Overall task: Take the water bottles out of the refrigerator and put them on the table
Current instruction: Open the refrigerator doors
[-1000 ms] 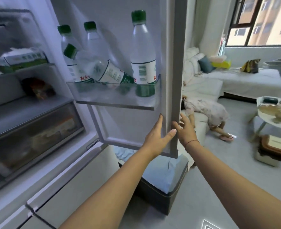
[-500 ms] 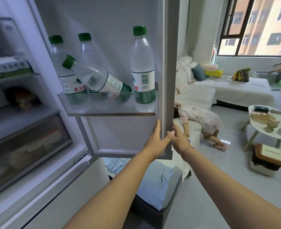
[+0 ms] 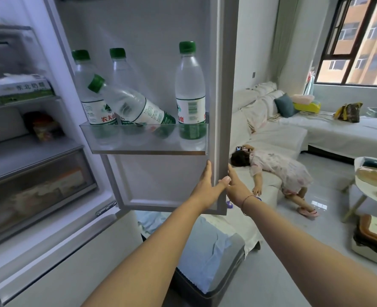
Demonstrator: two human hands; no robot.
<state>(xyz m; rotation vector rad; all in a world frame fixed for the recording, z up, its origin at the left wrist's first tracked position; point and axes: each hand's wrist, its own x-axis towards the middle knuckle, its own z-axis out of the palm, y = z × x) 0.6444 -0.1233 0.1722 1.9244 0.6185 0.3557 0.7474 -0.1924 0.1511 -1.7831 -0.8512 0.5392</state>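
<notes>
Several clear water bottles with green caps stand in the transparent door shelf (image 3: 139, 149) of the open refrigerator door (image 3: 226, 85). One bottle (image 3: 191, 94) is upright at the shelf's right end. Another bottle (image 3: 136, 108) leans left across the middle. Two more, a left bottle (image 3: 84, 85) and a back bottle (image 3: 119, 69), stand upright behind it. My left hand (image 3: 206, 187) presses flat on the door's inner face below the shelf, thumb across the door's edge. My right hand (image 3: 236, 188) touches the edge's outer side, partly hidden.
The refrigerator interior (image 3: 28, 151) with shelves and a drawer is at the left. A bin with blue cloth (image 3: 207, 255) stands under the door. A person (image 3: 278, 171) lies over a white sofa. A round white table (image 3: 364, 191) and a box (image 3: 373, 235) stand at the right.
Both hands have come together on the door's edge, the right fingers no longer spread. The door and its bottles sit lower and more centred in view.
</notes>
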